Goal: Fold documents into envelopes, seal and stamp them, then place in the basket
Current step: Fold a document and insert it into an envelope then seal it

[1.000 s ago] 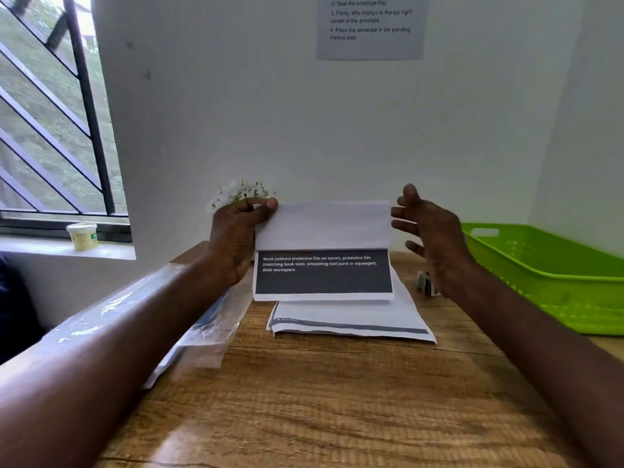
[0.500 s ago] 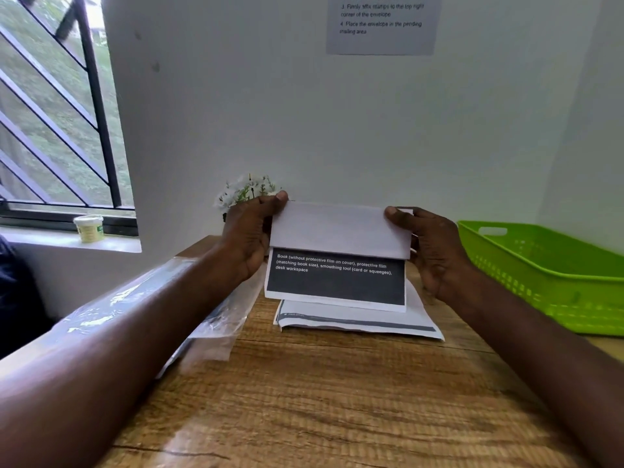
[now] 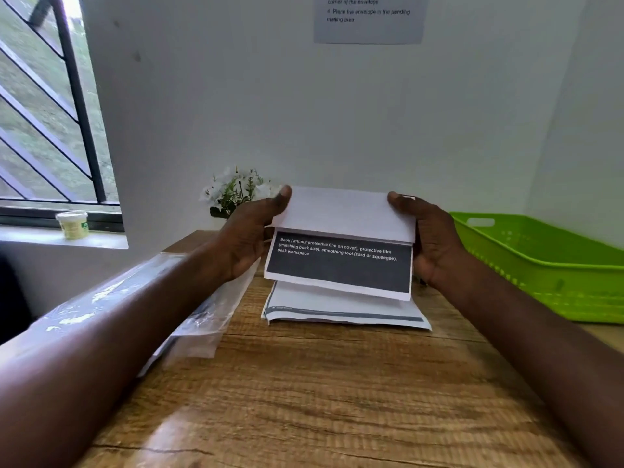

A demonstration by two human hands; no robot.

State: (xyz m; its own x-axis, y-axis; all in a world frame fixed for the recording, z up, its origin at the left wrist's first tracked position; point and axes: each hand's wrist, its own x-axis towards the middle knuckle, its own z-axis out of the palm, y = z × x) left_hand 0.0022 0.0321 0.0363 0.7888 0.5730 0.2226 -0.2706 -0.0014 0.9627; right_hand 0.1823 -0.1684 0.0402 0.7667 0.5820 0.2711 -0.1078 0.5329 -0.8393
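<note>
Left grip: the left hand [image 3: 248,239] pinches the left edge of the folded document [image 3: 341,243], thumb on the upper white panel, fingers hidden behind.
Right grip: the right hand [image 3: 430,239] pinches the right edge the same way, thumb laid over the top corner.
Document: held clear of the counter [image 3: 304,393] between the 2 hands, tilted toward the camera; the white top panel is folded down over a dark printed panel, which shows below it.
Under the grip: a stack of papers [image 3: 341,309] lies flat on the counter, just below the held sheet and apart from it.
Left of the grip: a clear plastic sleeve [image 3: 206,319] lies along the counter edge; a small plant [image 3: 236,194] stands behind the left hand.
Right of the grip: the green basket [image 3: 540,265] sits well apart; nothing shows inside it from here.
Step, as judged: folding, with no envelope identifiable yet.
Risk: with only the edges pinched in mid-air, uneven pressure from 1 thumb could skew the crease, leaving corners misaligned and the sheet too wide or crooked for an envelope.
</note>
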